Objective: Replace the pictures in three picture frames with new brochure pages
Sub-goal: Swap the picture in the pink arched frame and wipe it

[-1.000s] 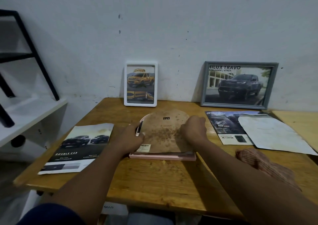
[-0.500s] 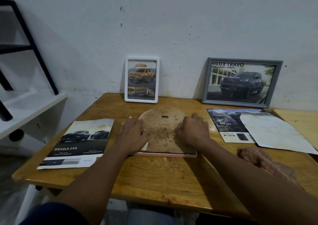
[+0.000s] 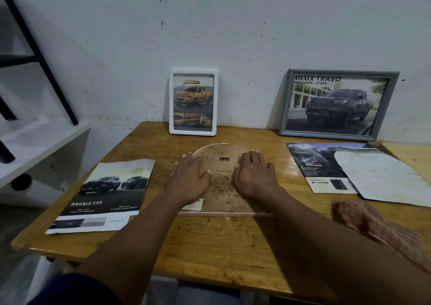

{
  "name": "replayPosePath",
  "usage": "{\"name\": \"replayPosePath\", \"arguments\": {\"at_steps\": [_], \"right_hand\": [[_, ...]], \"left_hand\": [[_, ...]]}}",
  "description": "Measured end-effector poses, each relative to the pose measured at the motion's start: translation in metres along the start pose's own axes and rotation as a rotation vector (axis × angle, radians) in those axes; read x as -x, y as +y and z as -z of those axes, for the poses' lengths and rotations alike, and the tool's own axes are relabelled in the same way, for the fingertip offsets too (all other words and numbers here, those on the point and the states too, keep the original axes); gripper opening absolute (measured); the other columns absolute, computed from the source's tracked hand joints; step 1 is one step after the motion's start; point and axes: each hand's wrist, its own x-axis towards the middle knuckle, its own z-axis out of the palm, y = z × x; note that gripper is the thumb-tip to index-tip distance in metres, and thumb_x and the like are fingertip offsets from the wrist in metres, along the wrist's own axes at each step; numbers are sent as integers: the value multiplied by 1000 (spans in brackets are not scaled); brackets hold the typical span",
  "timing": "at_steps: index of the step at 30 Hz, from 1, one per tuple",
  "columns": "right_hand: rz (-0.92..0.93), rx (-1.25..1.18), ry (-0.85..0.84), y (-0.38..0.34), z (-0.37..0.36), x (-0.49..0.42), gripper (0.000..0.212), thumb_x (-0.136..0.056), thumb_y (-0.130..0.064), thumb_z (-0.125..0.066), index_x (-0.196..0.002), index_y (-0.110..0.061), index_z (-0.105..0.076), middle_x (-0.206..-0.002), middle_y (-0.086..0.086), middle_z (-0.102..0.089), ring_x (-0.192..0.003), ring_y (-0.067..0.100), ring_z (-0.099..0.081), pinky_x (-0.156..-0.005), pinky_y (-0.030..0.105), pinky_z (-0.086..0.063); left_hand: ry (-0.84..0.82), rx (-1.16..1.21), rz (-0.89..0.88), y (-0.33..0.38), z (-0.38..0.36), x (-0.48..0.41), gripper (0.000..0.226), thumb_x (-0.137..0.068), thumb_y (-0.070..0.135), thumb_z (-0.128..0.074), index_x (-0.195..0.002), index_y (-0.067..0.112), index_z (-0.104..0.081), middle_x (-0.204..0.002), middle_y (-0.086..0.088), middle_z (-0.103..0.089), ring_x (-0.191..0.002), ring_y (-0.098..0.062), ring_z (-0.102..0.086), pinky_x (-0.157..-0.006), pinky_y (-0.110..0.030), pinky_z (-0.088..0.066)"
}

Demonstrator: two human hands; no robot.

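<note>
A pink arch-topped frame point(image 3: 224, 214) lies face down on the wooden table point(image 3: 210, 246), its stained brown backing board point(image 3: 221, 188) up. My left hand point(image 3: 189, 178) lies flat on the board's left side, fingers spread. Flat on the right side rests my right hand point(image 3: 254, 176). Against the wall lean a white frame point(image 3: 193, 102) with a yellow truck picture and a grey frame point(image 3: 338, 105) with a dark truck picture. A "Double Cab" brochure page point(image 3: 102, 197) lies at the left, another page point(image 3: 319, 167) at the right.
A stained white sheet point(image 3: 382, 178) overlaps the right brochure page. A crumpled reddish cloth point(image 3: 377, 230) lies at the table's right front. A white shelf with a black metal frame point(image 3: 35, 146) stands to the left. A second tabletop point(image 3: 412, 155) adjoins on the right.
The backing board was tilted up with its left edge lifted; it now lies flat in the frame. Both hands went from gripping its edges to pressing flat on it.
</note>
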Motion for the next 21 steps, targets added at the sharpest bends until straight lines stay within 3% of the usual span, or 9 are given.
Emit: {"name": "replayPosePath", "arguments": {"at_steps": [6, 9, 13, 17, 21], "right_hand": [[114, 105, -61, 3, 5, -6, 58, -102, -44, -22, -153, -16, -24, -165, 6, -13, -154, 26, 4, -119, 62, 1], [176, 100, -70, 4, 9, -8, 51, -100, -42, -26, -145, -19, -34, -160, 7, -26, -152, 24, -13, -119, 59, -9], [188, 131, -36, 3, 17, -15, 53, -96, -46, -33, -139, -17, -42, -145, 8, -44, -132, 24, -40, -107, 47, -36], [193, 121, -38, 5, 22, -30, 54, -95, -48, -35, -141, -20, -41, -141, 7, -45, -124, 23, -42, -99, 45, -40], [226, 125, -9, 9, 10, -30, 49, -97, -46, -28, -139, -24, -40, -147, 1, -43, -128, 21, -36, -97, 44, -34]], "left_hand": [[-14, -224, -35, 4, 0, -4, 67, -104, 55, -25, -159, 17, -18, -170, -11, -3, -156, -28, 6, -123, -48, 5], [-38, -321, -104, 5, 0, -6, 67, -104, 54, -17, -162, 22, -5, -170, -5, 9, -155, -25, 16, -123, -49, 9], [-95, -301, -122, 7, 4, -11, 64, -105, 52, -23, -161, 21, -16, -170, -4, -9, -156, -24, 0, -125, -47, 0], [-31, -270, -96, 19, 11, -24, 60, -103, 51, -30, -154, 19, -32, -158, -9, -32, -144, -27, -29, -119, -48, -26], [-41, -283, -118, 14, 1, -27, 62, -104, 51, -22, -161, 25, -15, -168, -1, -15, -153, -25, -12, -121, -49, -15]]}}
